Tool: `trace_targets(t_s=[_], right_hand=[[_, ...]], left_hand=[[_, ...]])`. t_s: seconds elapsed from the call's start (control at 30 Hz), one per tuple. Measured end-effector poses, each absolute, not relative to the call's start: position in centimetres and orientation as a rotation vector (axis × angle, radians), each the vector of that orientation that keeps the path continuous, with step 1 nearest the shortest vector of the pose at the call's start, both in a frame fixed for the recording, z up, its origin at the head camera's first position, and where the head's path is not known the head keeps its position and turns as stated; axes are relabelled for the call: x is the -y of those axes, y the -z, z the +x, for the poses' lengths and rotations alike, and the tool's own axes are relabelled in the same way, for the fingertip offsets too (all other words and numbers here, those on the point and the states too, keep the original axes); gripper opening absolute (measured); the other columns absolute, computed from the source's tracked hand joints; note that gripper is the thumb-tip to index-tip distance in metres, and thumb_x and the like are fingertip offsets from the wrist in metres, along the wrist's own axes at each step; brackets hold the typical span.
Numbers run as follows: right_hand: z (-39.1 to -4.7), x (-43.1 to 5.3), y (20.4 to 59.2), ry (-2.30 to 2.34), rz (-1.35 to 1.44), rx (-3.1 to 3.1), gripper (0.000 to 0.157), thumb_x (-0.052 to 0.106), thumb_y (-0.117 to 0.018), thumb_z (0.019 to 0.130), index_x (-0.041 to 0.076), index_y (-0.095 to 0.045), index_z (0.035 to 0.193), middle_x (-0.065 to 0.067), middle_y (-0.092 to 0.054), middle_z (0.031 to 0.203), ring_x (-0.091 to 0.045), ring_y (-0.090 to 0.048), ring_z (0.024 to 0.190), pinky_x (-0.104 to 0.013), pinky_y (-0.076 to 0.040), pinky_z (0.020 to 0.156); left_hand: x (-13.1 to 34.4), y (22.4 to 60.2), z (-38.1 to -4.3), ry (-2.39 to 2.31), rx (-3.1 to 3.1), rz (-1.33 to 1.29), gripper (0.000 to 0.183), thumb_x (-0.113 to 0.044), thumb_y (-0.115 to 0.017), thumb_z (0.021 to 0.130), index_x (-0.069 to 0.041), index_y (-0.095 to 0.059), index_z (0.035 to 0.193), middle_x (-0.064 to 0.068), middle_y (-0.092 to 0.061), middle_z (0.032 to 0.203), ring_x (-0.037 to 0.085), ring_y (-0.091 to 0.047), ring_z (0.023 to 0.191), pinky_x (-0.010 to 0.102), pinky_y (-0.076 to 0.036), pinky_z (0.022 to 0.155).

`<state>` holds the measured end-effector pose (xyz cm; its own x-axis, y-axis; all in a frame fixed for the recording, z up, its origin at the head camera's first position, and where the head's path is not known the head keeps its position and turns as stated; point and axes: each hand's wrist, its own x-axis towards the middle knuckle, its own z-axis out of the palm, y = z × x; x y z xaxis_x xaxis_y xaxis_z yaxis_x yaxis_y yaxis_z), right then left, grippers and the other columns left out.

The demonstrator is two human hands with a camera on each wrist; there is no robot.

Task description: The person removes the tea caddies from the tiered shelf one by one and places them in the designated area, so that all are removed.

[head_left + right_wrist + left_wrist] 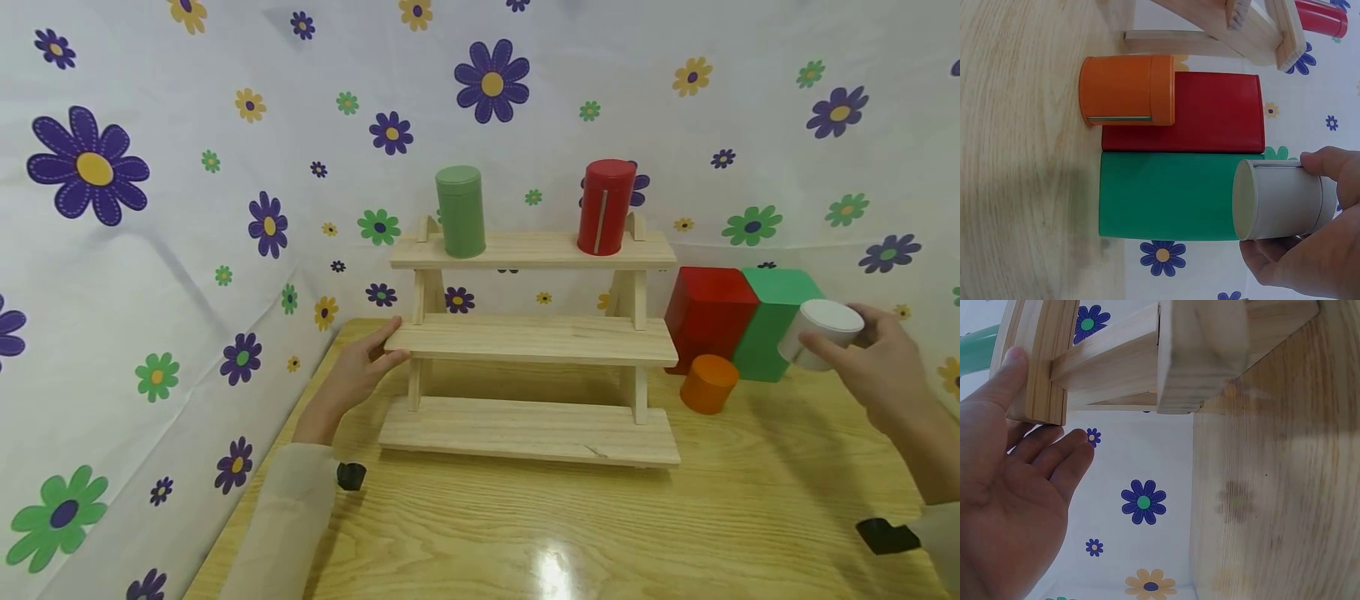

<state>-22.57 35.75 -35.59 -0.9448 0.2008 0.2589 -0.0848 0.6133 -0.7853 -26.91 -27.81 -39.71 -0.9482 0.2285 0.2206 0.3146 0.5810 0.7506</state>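
Observation:
A three-tier wooden display stand [530,337] is on the table. My left hand [358,371] grips the left end of its middle shelf [1035,369], the thumb on one face and the fingers around the other. Off to the right, my right hand [888,358] holds a white round canister [821,333] between thumb and fingers, raised off the table. In the right wrist view, this white canister [1285,199] is in front of a green box [1172,197]. A light green canister [461,212] and a red canister [606,208] stand upright on the top shelf.
Right of the stand, a short orange canister [708,385] sits on the wooden table [480,525] in front of a red box [708,312] and beside the green box. A white flower-patterned cloth [300,92] hangs behind and along the left.

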Motion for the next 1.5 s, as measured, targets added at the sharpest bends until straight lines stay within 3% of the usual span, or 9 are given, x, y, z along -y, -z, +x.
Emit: trace_targets(t_s=[0.07,0.23,0.5,0.9,1.17,1.5], right_hand=[[-22.6,-35.9,35.9,-1.257,-0.079,2.535,0.083,0.029,-0.063,0.104,-0.010,-0.015,0.160,-0.034,-0.033,0.150,-0.013,-0.044,0.126,-0.001,-0.040,0.073],[-22.9,-36.4,36.9,-1.254,-0.003,2.561,0.080,0.023,-0.062,0.104,-0.017,-0.017,0.156,-0.042,-0.033,0.145,0.005,-0.042,0.099,-0.001,-0.040,0.067],[-23.6,-37.2,38.7,-1.238,0.096,2.569,0.066,0.014,-0.069,0.100,-0.026,-0.036,0.141,-0.024,-0.051,0.119,0.011,-0.047,0.083,-0.007,-0.046,0.064],[-23.9,-37.3,40.5,-1.210,0.083,2.694,0.069,0.021,-0.069,0.101,-0.027,-0.036,0.139,-0.043,-0.048,0.128,0.008,-0.044,0.083,-0.009,-0.044,0.064],[-23.9,-36.7,40.9,-1.227,0.069,2.716,0.070,0.020,-0.068,0.102,-0.028,-0.032,0.139,-0.045,-0.046,0.129,0.009,-0.043,0.083,-0.009,-0.044,0.065],[-24.1,-36.5,41.9,-1.203,0.113,2.742,0.065,0.020,-0.071,0.100,-0.025,-0.041,0.137,-0.043,-0.050,0.129,0.010,-0.045,0.084,-0.011,-0.047,0.065]], left_hand=[[27.8,39.7,-26.9,1.304,2.707,-0.466,0.072,-0.035,-0.063,0.104,-0.008,-0.031,0.162,0.009,-0.031,0.166,0.033,-0.042,0.145,0.045,-0.043,0.113],[27.7,39.5,-26.8,1.308,2.711,-0.463,0.071,-0.034,-0.063,0.104,-0.009,-0.031,0.162,0.009,-0.031,0.165,0.033,-0.042,0.145,0.044,-0.042,0.113],[27.6,39.5,-27.0,1.291,2.711,-0.459,0.071,-0.034,-0.063,0.104,-0.008,-0.031,0.162,0.009,-0.031,0.166,0.032,-0.041,0.146,0.044,-0.042,0.113],[27.6,39.3,-26.9,1.328,2.706,-0.452,0.071,-0.031,-0.063,0.104,-0.008,-0.030,0.162,0.011,-0.030,0.165,0.034,-0.040,0.146,0.046,-0.042,0.113],[27.7,39.3,-26.9,1.335,2.706,-0.445,0.072,-0.032,-0.064,0.104,-0.008,-0.029,0.162,0.011,-0.029,0.166,0.035,-0.039,0.147,0.047,-0.042,0.113],[27.6,39.5,-27.0,1.383,2.689,-0.446,0.070,-0.029,-0.064,0.104,-0.008,-0.031,0.162,0.012,-0.030,0.166,0.033,-0.040,0.146,0.044,-0.041,0.113]])
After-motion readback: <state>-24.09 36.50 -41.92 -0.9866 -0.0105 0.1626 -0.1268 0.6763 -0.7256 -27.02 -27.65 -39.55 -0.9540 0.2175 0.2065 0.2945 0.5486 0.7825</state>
